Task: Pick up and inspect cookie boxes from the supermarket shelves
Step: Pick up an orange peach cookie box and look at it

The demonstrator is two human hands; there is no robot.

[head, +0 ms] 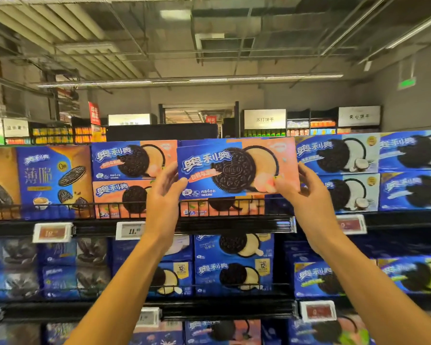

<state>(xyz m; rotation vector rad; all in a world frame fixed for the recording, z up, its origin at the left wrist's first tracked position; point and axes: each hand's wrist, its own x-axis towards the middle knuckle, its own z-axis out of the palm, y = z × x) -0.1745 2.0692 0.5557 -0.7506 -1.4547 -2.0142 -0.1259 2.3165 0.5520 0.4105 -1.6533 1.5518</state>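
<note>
A blue and peach-pink cookie box [237, 168] with a dark sandwich cookie printed on it is held up in front of the top shelf, its front facing me. My left hand [166, 188] grips its left end, thumb on the front lower corner. My right hand [292, 188] grips the right end, thumb over the lower front. Both forearms reach up from the bottom of the view. Another box of the same kind [222, 207] stands behind it on the shelf, mostly hidden.
The top shelf [234, 224] has a black wire front rail and price tags [130, 230]. Matching pink boxes [132, 160] stand to the left, a blue-orange box [52, 178] beyond them, pale coconut boxes [339, 153] to the right. Lower shelves hold several blue boxes [234, 275].
</note>
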